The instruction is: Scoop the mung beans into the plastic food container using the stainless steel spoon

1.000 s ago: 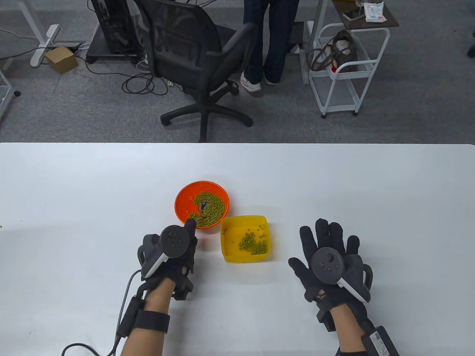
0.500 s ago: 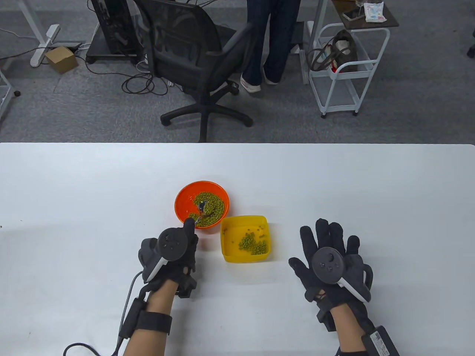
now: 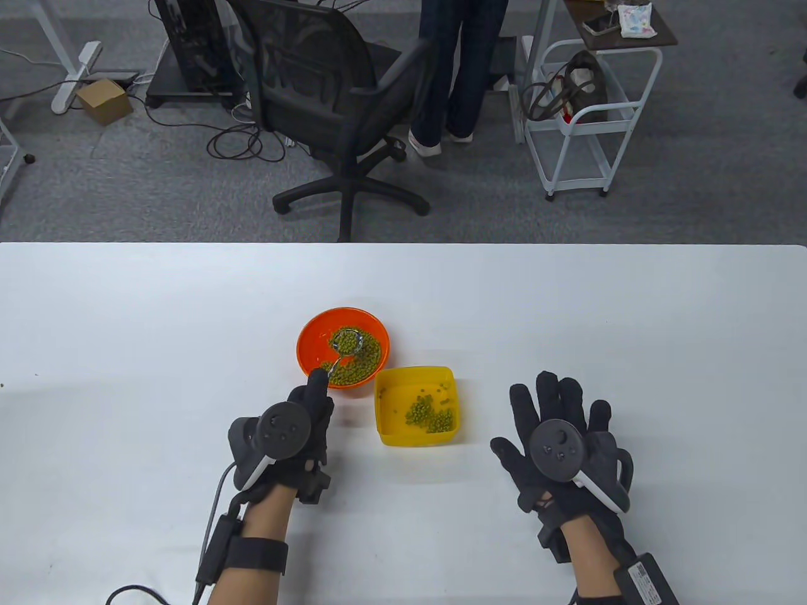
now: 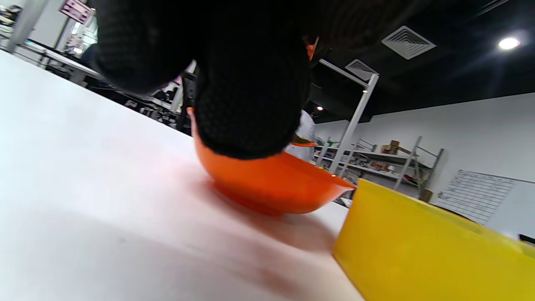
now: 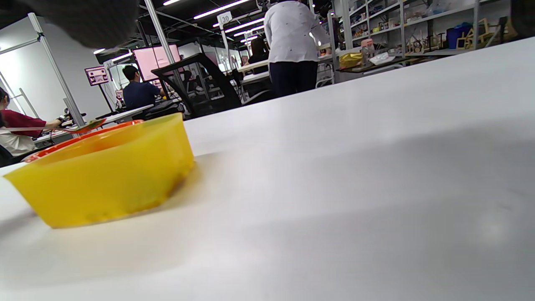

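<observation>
The left hand (image 3: 296, 422) is pinching the stainless steel spoon (image 3: 345, 345), loaded with green mung beans, level above the round orange bowl (image 3: 309, 343) so nothing spills before reaching the adjacent square yellow plastic container (image 3: 416, 436); the right hand (image 3: 561, 441) is resting flat, fingers spread, holding nothing.

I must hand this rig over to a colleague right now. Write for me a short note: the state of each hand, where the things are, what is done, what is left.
Left hand: pinches the handle of the stainless steel spoon, whose bowl, loaded with beans, is over the round orange plastic bowl.
Right hand: lies flat and open on the white table, holding nothing.
Things: the square yellow plastic food container stands right of the orange bowl, close beside it.
Done: some green mung beans are already in the container.
Left: carry this spoonful over, tip it in, and repeat; many beans remain in the orange bowl.
</observation>
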Motion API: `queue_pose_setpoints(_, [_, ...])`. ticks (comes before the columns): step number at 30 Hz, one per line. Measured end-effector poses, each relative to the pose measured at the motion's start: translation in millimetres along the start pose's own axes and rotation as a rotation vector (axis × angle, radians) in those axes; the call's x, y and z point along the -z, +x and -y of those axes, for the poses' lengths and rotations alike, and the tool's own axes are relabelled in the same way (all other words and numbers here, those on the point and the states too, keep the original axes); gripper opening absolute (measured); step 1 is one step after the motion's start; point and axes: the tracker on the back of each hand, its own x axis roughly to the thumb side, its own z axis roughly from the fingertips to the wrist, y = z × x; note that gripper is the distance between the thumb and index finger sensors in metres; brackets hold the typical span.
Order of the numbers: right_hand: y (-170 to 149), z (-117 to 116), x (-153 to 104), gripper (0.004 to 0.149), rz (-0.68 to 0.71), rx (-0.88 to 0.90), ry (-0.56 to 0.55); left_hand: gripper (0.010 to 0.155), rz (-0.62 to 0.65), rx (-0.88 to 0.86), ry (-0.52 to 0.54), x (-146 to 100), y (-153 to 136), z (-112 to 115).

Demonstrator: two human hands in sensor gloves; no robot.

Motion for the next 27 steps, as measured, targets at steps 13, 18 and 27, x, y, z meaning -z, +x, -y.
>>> queue_pose_setpoints(13, [0, 0, 1, 0.081, 0.001, 0.001, 0.000, 0.047, 0.224, -0.192, -0.150, -4, 1, -7])
queue_pose_setpoints(18, [0, 0, 1, 0.081, 0.001, 0.003, 0.000, 0.045, 0.239, -0.160, -0.214, -3, 3, 2])
queue_pose_setpoints(27, [0, 0, 1, 0.081, 0.001, 0.004, -0.001, 0.044, 0.248, -0.126, -0.218, -3, 6, 5])
